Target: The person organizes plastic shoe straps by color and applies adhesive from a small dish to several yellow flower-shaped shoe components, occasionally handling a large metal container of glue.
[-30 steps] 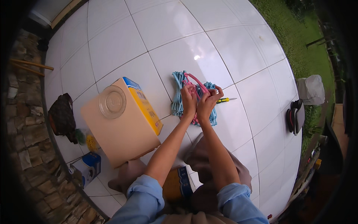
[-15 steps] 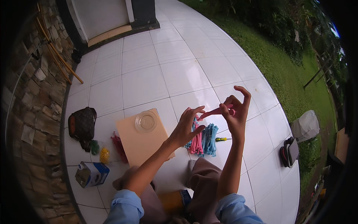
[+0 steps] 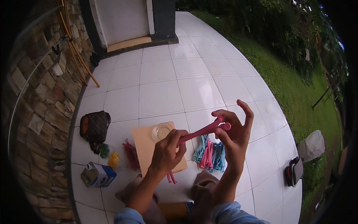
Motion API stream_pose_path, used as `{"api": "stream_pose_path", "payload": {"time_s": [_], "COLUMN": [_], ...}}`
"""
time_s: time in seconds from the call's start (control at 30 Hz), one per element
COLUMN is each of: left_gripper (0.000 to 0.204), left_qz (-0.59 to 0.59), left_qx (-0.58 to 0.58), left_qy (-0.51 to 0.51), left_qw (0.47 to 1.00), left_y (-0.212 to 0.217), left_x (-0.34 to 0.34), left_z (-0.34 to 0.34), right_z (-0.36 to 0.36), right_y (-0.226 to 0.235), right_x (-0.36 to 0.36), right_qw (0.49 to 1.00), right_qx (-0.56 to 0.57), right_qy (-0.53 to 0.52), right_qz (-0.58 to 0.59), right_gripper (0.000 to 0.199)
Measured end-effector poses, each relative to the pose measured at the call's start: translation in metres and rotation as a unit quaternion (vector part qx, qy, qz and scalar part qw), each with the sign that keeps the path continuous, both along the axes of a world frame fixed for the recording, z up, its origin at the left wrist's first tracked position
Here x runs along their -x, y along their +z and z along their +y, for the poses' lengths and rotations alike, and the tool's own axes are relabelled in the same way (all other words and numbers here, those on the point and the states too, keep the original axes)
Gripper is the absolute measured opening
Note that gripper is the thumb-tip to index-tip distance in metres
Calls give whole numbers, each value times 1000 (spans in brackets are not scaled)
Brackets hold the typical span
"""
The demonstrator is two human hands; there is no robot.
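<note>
My left hand (image 3: 167, 151) and my right hand (image 3: 233, 132) hold a long pink balloon (image 3: 201, 131) stretched between them, raised in front of me. The left hand grips its lower end, the right pinches the upper end at the fingertips. Below the hands lies a pile of blue and pink long balloons (image 3: 209, 154) on the white tile floor (image 3: 160, 93). A tan cardboard box (image 3: 147, 143) with a clear round lid (image 3: 161, 131) on top sits just left of the pile.
Red balloons (image 3: 130, 155), a yellow bundle (image 3: 113, 160) and a green bundle (image 3: 104, 151) lie left of the box. A brown bag (image 3: 95, 127) and a blue-white carton (image 3: 97, 175) sit near the stone wall (image 3: 41, 112). Sandals (image 3: 294, 171) and a grey stone (image 3: 312, 145) lie at the grass edge.
My hands lifted a pink balloon off the pile and pulled it out between them. My view tilted up, showing the door and the lawn.
</note>
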State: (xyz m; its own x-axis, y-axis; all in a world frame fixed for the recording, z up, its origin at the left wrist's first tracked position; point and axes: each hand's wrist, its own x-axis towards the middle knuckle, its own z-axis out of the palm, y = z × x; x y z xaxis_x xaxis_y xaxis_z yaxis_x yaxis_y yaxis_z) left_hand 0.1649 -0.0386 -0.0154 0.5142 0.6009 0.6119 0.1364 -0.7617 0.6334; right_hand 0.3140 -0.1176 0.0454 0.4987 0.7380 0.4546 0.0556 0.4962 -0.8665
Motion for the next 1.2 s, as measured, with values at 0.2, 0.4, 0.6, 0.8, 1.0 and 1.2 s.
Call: {"api": "stream_pose_path", "payload": {"time_s": [0.2,0.4,0.6,0.8,1.0,1.2], "left_gripper": [28,23,17,51,56,56], "left_qz": [15,-39,-1,43,74,57], "left_qx": [-61,-19,16,451,420,440], "left_qy": [28,36,14,-275,-304,-380], "left_qw": [998,998,1000,848,852,812], "left_y": [15,25,29,28,19,14], "left_x": [21,26,34,19,8,3], "left_z": [3,5,6,-7,-11,-13], "right_z": [2,8,5,0,-2,-12], "right_y": [9,13,12,15,16,16], "right_x": [27,43,41,35,32,29], "right_qw": [994,988,997,990,989,984], "right_qx": [-77,-88,-60,-81,-72,-101], "right_qy": [7,-47,-46,-94,-126,-147], "right_qz": [82,115,36,70,9,-5], "right_gripper": [65,75,72,69,73,75]}}
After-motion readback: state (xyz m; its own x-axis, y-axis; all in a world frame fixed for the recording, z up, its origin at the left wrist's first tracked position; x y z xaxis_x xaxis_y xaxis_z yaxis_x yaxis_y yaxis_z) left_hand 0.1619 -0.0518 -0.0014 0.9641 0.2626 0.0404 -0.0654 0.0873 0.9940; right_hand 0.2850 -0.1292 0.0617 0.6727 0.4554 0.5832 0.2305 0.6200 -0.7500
